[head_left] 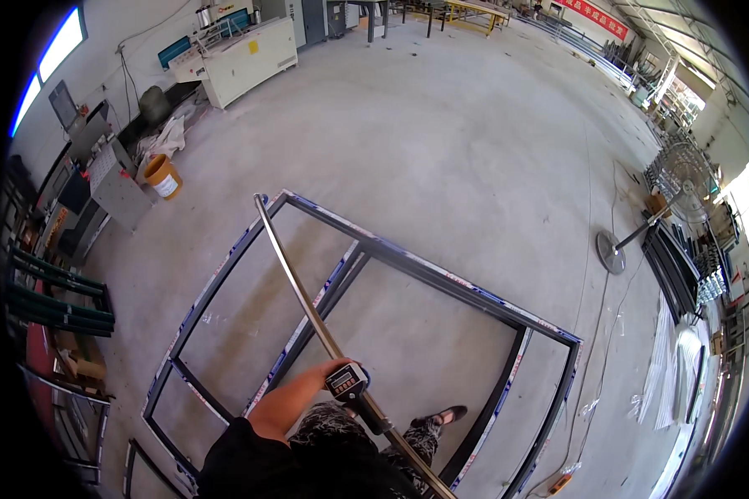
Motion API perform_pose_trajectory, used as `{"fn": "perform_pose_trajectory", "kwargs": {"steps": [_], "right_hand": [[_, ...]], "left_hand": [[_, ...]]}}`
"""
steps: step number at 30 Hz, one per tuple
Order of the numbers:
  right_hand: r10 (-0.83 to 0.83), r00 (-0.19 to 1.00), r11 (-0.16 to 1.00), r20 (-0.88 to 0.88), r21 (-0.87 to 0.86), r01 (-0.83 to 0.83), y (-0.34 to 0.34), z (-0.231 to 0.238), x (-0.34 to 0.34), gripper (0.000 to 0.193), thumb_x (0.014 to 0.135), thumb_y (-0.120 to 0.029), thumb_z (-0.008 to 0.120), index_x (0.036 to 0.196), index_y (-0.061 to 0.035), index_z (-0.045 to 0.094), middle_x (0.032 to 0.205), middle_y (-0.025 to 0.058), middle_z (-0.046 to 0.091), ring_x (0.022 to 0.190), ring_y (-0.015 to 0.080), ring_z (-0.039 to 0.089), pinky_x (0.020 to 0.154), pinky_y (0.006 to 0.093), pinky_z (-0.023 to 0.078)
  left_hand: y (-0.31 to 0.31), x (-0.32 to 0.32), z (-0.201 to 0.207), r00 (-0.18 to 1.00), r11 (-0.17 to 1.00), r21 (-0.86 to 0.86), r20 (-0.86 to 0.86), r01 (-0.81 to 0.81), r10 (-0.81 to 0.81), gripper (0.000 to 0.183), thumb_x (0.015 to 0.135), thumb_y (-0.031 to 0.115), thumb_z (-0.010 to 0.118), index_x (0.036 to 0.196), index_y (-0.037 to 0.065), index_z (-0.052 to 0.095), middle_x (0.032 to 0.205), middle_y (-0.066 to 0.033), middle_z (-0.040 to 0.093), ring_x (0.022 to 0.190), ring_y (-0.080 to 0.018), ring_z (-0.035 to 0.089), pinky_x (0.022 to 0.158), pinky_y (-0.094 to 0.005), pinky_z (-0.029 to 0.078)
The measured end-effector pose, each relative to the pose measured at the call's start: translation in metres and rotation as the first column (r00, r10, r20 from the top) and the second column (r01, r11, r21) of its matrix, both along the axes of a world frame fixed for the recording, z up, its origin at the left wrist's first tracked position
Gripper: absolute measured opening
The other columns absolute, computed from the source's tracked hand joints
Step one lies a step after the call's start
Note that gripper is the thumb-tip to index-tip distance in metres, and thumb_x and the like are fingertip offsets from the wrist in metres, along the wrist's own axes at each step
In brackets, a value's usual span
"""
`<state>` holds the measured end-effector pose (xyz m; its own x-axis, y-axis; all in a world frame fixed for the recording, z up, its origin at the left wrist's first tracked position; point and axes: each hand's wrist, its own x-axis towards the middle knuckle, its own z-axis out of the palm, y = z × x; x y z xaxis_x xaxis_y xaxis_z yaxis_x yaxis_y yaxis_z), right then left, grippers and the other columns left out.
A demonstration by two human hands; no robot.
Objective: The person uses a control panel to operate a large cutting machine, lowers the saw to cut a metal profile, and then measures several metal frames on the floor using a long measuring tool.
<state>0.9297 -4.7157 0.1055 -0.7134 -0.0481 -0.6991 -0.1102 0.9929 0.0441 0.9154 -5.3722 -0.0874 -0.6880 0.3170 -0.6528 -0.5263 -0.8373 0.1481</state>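
A long metal digital caliper (298,287) slants across a large dark window frame (449,284), from its far left corner toward my body. My left hand (331,368) is closed round the caliper's beam beside the black display unit (346,380), which partly covers the fingers. The caliper's far end (260,200) lies at the frame's far left corner; I cannot tell whether it touches. Printed protective film runs along the frame's bars. My right hand does not show; the caliper's near end runs out of the lower edge.
My shoe (451,414) is on the floor inside the frame. A pedestal fan (611,251) and cables stand to the right, near stacked profiles (672,270). An orange bucket (163,177) and machines (245,58) are at the left. Green-covered bars (58,303) sit at far left.
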Motion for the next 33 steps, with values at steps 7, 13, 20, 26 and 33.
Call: {"fn": "perform_pose_trajectory", "kwargs": {"steps": [7, 13, 20, 26, 33], "right_hand": [[0.158, 0.977, 0.955, -0.140, -0.229, -0.187, -0.053, -0.027, -0.177, 0.025, 0.071, -0.034, 0.064, 0.078, -0.0100, 0.062, 0.072, 0.0144, 0.063, 0.071, 0.0341, 0.062, 0.064, 0.0431, 0.049], [0.300, 0.924, 0.881, -0.236, -0.304, -0.363, -0.136, -0.012, -0.316, 0.026, 0.075, -0.034, 0.059, 0.075, -0.0083, 0.059, 0.069, 0.0149, 0.062, 0.066, 0.0361, 0.061, 0.061, 0.0455, 0.048], [0.318, 0.947, 0.938, 0.036, -0.155, -0.309, 0.006, 0.058, -0.421, 0.032, 0.070, -0.034, 0.066, 0.086, -0.0085, 0.057, 0.075, 0.0175, 0.062, 0.072, 0.0384, 0.060, 0.063, 0.0472, 0.047], [0.374, 0.925, 0.926, -0.058, 0.079, -0.369, 0.078, 0.066, -0.511, 0.025, 0.069, -0.036, 0.062, 0.071, -0.0109, 0.060, 0.064, 0.0137, 0.062, 0.063, 0.0353, 0.060, 0.058, 0.0456, 0.048], [0.456, 0.881, 0.889, -0.125, 0.017, -0.458, -0.006, 0.075, -0.592, 0.020, 0.066, -0.031, 0.062, 0.070, -0.0111, 0.058, 0.058, 0.0133, 0.059, 0.054, 0.0354, 0.058, 0.051, 0.0471, 0.047]], "left_hand": [[0.115, -0.115, 0.040, 1.000, 0.986, 0.165, 0.012, -0.014, 0.012, 0.032, 0.082, 0.033, 0.058, 0.104, 0.010, 0.062, 0.099, -0.0139, 0.065, 0.089, -0.0287, 0.063, 0.080, -0.0422, 0.051], [0.227, -0.227, 0.003, 0.971, 0.972, 0.021, -0.041, -0.235, 0.235, 0.024, 0.085, 0.026, 0.056, 0.104, 0.012, 0.061, 0.091, -0.0080, 0.066, 0.080, -0.0210, 0.064, 0.071, -0.0374, 0.053], [0.194, -0.295, 0.051, 0.938, 0.940, 0.059, 0.116, -0.335, 0.327, 0.026, 0.078, 0.030, 0.060, 0.087, 0.006, 0.065, 0.072, -0.0099, 0.066, 0.064, -0.0214, 0.065, 0.060, -0.0351, 0.055], [0.140, -0.336, -0.045, 0.908, 0.899, 0.168, 0.189, -0.405, 0.374, 0.023, 0.081, 0.024, 0.059, 0.088, 0.003, 0.065, 0.077, -0.0109, 0.067, 0.067, -0.0233, 0.065, 0.065, -0.0378, 0.056], [0.066, -0.389, -0.068, 0.908, 0.867, 0.275, 0.189, -0.415, 0.374, 0.026, 0.085, 0.030, 0.055, 0.084, 0.005, 0.065, 0.083, -0.0123, 0.067, 0.075, -0.0253, 0.065, 0.072, -0.0403, 0.054]]}}
